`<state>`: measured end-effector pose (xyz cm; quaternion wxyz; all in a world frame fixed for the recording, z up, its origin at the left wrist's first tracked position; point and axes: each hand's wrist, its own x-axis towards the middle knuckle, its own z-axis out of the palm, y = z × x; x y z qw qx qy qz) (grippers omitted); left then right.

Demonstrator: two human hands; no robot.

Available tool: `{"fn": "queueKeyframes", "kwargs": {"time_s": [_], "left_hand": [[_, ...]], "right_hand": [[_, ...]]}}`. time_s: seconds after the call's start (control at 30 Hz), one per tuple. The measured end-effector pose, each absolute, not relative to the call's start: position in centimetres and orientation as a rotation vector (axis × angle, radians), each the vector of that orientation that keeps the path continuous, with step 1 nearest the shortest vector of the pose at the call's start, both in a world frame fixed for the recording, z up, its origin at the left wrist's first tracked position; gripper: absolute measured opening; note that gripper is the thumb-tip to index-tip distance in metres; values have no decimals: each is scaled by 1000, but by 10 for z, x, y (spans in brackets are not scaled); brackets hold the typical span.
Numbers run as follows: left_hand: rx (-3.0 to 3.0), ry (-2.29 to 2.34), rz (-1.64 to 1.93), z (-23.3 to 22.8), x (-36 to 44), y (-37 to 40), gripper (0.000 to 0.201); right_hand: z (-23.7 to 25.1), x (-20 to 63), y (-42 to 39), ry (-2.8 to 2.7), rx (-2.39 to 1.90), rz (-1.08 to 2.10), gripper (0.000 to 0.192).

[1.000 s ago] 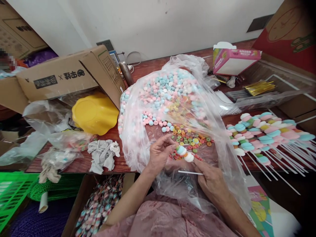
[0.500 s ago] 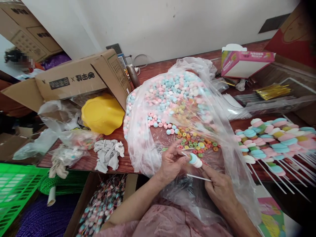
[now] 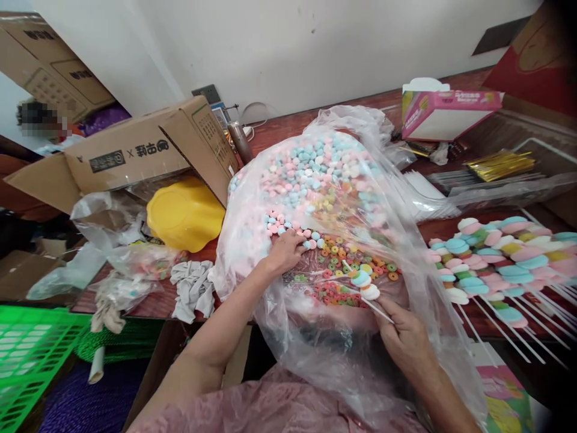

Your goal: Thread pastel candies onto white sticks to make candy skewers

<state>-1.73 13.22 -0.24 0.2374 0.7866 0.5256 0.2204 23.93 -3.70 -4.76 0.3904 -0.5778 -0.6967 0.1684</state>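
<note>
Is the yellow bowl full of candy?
No, the yellow bowl lies tipped over beside the cardboard box, showing only its outside.

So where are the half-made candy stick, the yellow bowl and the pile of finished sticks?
half-made candy stick [image 3: 366, 286]: head view, on its stacked candies.
yellow bowl [image 3: 184, 213]: head view, on its upturned base.
finished sticks [image 3: 496, 258]: head view, on the candy ends.

Both forearms are bare from the elbow down, with no sleeve, watch, bracelet or glove on them. The left hand [image 3: 283, 252] and the right hand [image 3: 406, 343] show no rings that can be made out. The fingers are short, with plain, unpainted nails. At the near edge of the view the person wears a pale pink garment [image 3: 252, 409] with a faint, lighter mottled pattern. Its cloth lies in soft folds across the lap and body.
</note>
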Motion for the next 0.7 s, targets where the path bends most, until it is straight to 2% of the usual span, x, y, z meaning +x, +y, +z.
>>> {"fn": "queueKeyframes", "kwargs": {"time_s": [0.4, 0.7], "left_hand": [[1895, 1404, 750, -19, -2, 132, 5], [1503, 1230, 1019, -19, 16, 106, 32]], "right_hand": [[-55, 234, -38, -1767, -1478, 379, 31], [-58, 232, -41, -1807, -1494, 323, 33]]}}
